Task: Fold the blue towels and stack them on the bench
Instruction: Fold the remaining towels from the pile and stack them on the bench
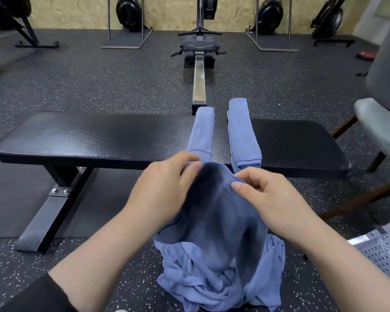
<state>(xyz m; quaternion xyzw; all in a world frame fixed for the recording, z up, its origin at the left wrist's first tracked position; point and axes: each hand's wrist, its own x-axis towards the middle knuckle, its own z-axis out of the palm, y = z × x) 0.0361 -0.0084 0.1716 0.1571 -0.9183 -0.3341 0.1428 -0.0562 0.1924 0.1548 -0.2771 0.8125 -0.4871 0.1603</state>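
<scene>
Black padded bench (99, 136) taken as landmark. Two folded blue towels (243, 131) laid across its right half, side by side, not stacked; left folded towel (202, 134) apart from right one. Loose blue towel (218, 217) held up just in front of bench, its lower part bunched with heap of blue cloth (218, 282) on floor below. Top edge pinched by left hand (164, 183) and right hand (266, 194), fingers curled on hem.

Risks, judged: hem slipped from light pinch; trailing cloth dragged on floor; folded towels knocked off near edge.

Writing: none legible.
</scene>
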